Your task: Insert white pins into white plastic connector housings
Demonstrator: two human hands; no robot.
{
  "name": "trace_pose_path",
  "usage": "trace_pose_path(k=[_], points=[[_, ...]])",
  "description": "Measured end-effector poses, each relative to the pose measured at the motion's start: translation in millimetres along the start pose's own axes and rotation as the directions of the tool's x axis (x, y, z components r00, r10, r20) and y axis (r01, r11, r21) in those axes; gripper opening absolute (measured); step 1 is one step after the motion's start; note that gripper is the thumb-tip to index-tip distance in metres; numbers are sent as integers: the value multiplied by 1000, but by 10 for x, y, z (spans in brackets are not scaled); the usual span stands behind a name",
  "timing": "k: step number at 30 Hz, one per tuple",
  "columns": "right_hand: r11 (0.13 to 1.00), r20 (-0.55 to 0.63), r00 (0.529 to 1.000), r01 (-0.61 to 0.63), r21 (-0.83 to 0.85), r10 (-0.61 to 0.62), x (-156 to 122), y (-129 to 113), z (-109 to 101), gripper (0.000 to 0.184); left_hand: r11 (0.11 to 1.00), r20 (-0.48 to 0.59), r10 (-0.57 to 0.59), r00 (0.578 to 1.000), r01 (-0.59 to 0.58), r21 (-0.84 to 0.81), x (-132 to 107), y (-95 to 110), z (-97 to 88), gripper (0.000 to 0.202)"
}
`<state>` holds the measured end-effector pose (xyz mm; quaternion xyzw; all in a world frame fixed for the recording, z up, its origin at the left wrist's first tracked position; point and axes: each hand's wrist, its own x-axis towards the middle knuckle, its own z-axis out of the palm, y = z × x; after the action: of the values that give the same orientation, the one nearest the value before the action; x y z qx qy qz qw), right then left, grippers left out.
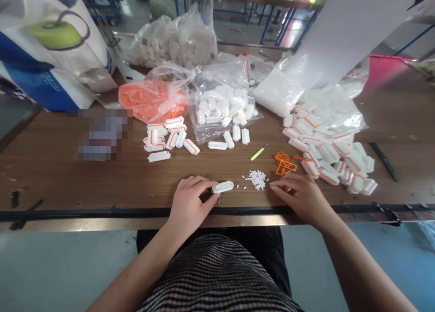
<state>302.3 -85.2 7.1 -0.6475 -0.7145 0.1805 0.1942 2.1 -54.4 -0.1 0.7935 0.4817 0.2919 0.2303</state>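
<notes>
My left hand pinches a white connector housing between thumb and fingers, just above the table's near edge. Rows of small holes show on the housing's upper face. To its right lies a loose pile of tiny white plugs, with a few strays between pile and housing. My right hand is at the pile's right side, thumb and index fingertips nearly together. Whether a plug sits between those fingertips is too small to make out. Orange rectangular frames lie just beyond this hand.
Behind the pile is a green-handled pick. White housings with orange frames lie in a left group and a larger right heap. Farther back are bags of orange frames, white housings and tiny white pieces. A black strip lies far right.
</notes>
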Motion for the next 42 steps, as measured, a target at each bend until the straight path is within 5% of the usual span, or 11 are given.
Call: trace_pose_path(k=[6,11,15,22,30,42], points=[[994,-12,1000,-8,-113,6,-18,-60,-56,21,1000,-6,12,1000,-12,-2,-5,-8,9,17],[971,-50,996,-54,231,67,42,-400,81,18,1000,1,4,1000,-4,-26,-15,-3,13,16],[907,-92,987,156,390,-130,178,-851,358,14,999,10,-7,1000,7,-42,-18,14,14,14],[922,-122,954,296,249,-273,298,-1063,603,10,998,24,-40,999,41,-44,-21,38,22,11],[918,-133,940,336,212,-313,303,-1038,591,10,998,29,-38,999,39,-44,-16,39,17,12],[866,-159,853,478,-145,-497,215,-1125,541,16,997,22,-47,999,48,-61,-24,31,10,16]])
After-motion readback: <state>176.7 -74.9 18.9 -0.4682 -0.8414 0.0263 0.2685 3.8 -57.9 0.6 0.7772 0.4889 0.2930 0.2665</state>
